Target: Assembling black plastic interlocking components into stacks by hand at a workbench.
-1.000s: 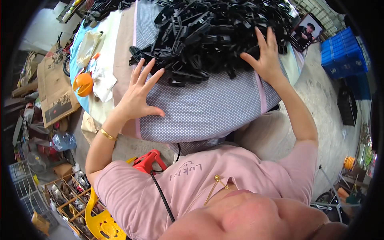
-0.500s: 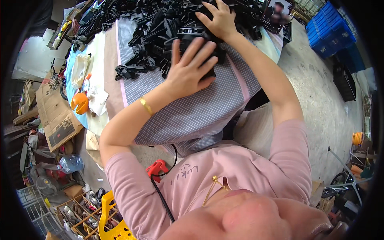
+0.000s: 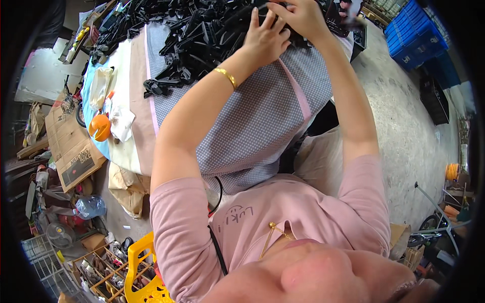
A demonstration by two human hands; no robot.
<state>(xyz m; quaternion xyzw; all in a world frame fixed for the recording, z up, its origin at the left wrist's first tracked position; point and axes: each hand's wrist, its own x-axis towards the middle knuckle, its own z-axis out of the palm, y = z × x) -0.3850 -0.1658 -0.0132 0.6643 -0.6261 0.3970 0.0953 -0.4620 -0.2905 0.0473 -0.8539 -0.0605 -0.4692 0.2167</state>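
Observation:
A large heap of black plastic parts (image 3: 194,43) covers the far side of a cloth-covered table. At its right-hand part my two hands are close together, fingertips almost meeting. My left hand (image 3: 267,39) has its fingers partly curled, the thumb raised beside the black parts. Just beyond it, my right hand (image 3: 304,19) bends its fingers into a pinch near the left fingertips. Whatever lies between the fingers is too small and dark to make out against the heap. Beneath my forearms spreads the grey dotted cloth (image 3: 237,126) with pink stripes.
On the table's left lie an orange round container (image 3: 100,128) and white crumpled plastic (image 3: 121,123). Blue crates (image 3: 414,38) and a black crate (image 3: 434,101) stand at right. A yellow plastic chair (image 3: 135,267) is at lower left, near a flattened cardboard box (image 3: 73,151).
Both hands were spread open over the heap. The left has moved away from me and rightward, the right slightly rightward; their fingers have drawn in and come together.

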